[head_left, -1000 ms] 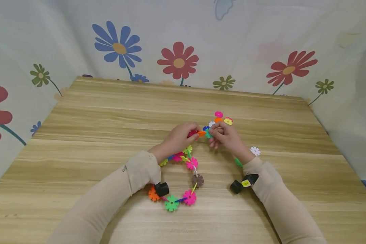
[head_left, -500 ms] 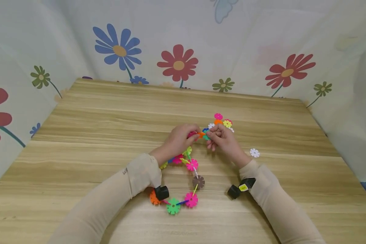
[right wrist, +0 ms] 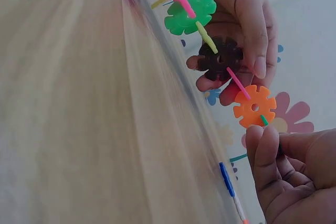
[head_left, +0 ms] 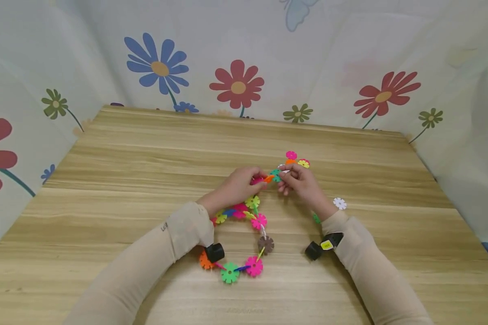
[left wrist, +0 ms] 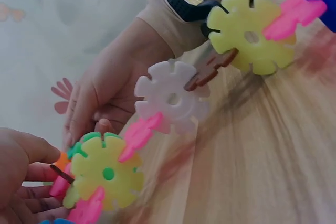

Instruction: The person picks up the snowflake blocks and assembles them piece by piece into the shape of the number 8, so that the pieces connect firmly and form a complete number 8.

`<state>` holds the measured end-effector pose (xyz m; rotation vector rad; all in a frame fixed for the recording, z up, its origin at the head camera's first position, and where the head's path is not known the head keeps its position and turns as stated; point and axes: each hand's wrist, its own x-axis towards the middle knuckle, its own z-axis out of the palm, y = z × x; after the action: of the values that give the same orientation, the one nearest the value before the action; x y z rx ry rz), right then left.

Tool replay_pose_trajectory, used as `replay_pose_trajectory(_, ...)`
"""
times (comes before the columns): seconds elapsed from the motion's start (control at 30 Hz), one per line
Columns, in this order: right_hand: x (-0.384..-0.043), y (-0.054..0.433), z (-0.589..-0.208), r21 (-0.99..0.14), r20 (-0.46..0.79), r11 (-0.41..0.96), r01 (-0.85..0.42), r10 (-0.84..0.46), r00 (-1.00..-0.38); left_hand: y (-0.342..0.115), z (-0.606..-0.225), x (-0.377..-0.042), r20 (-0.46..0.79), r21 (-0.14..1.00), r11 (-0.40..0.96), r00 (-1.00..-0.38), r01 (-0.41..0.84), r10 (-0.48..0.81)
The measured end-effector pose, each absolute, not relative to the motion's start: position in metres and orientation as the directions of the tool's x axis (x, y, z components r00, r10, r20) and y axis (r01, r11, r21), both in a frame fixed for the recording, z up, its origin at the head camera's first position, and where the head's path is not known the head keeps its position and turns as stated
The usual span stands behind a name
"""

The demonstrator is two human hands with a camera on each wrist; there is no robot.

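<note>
In the head view my left hand (head_left: 237, 185) holds the end of a chain of slotted plastic snowflake discs, its fingers by a pink disc (head_left: 258, 180). Beyond those fingers an orange disc (right wrist: 254, 107) sticks out, linked by a thin pink disc (right wrist: 239, 83) to a dark brown disc (right wrist: 220, 59). My right hand (head_left: 301, 185) pinches a green disc (head_left: 275, 175) whose edge meets the orange one. The rest of the chain curves below my left hand, past a brown disc (head_left: 266, 244) and a bright green disc (head_left: 229, 273); my left forearm covers part of it.
Several loose discs lie behind my right hand, among them a pink disc (head_left: 291, 155) and a yellow disc (head_left: 303, 164). A white disc (head_left: 340, 203) and a partly hidden green disc (head_left: 316, 218) lie by my right wrist. A flowered cloth (head_left: 329, 58) hangs behind the wooden table (head_left: 146, 149).
The green disc in my right hand has shifted slightly up against the orange disc. My left hand stays nearly still, and the chain below it has moved a little.
</note>
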<state>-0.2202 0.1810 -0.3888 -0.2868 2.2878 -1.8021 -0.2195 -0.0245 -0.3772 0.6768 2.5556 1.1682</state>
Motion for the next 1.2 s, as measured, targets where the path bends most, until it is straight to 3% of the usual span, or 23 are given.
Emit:
replay_pose_trajectory(0.37,-0.225,0.184,-0.392,-0.966,-0.055,0.256,-0.018,-0.273,-0.961,-0.025,-0.37,-0.213,-0.156,0.805,0.563,-0.847,0.189,0.508)
replay_pose_trajectory(0.63,-0.227,0.186,-0.395,-0.969,-0.054,0.246,-0.018,-0.285,-0.957,-0.026,-0.368,-0.211,-0.18,0.85,0.511,-0.844,0.125,0.506)
replay_pose_trajectory(1.0,-0.227,0.186,-0.393,-0.967,-0.047,0.253,-0.031,-0.3,-0.953,-0.028,-0.366,-0.219,-0.173,0.853,0.495,-0.805,0.165,0.567)
replay_pose_trajectory(1.2,-0.222,0.181,-0.389,-0.966,-0.03,0.25,-0.064,-0.354,-0.935,-0.03,-0.367,-0.22,-0.15,0.847,0.503,-0.829,0.174,0.539)
